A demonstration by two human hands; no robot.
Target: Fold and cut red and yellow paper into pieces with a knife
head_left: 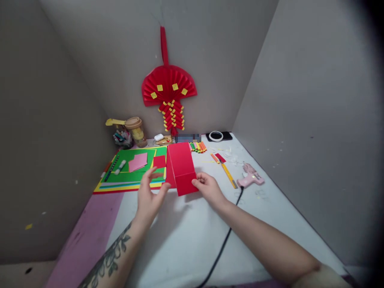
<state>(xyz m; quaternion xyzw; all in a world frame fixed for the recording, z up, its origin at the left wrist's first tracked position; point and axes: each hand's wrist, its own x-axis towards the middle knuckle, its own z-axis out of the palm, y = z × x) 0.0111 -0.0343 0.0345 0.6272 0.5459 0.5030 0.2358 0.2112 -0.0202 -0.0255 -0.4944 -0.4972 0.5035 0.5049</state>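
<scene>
Paper [181, 168], right hand [209, 189] pinching, left hand [151, 196] touching

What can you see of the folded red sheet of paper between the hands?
The folded red sheet of paper looks like plain matte craft paper, creased across into a long upper panel and a short lower flap. It is held tilted over the white table. The right hand pinches its lower right corner; the left hand, fingers open, touches its left edge.

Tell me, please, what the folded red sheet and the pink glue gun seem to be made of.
Red sheet: probably matte card or stiff paper; it keeps crisp creases and stands tented. Glue gun: likely moulded plastic, smooth, faintly glossy pink shell.
</scene>
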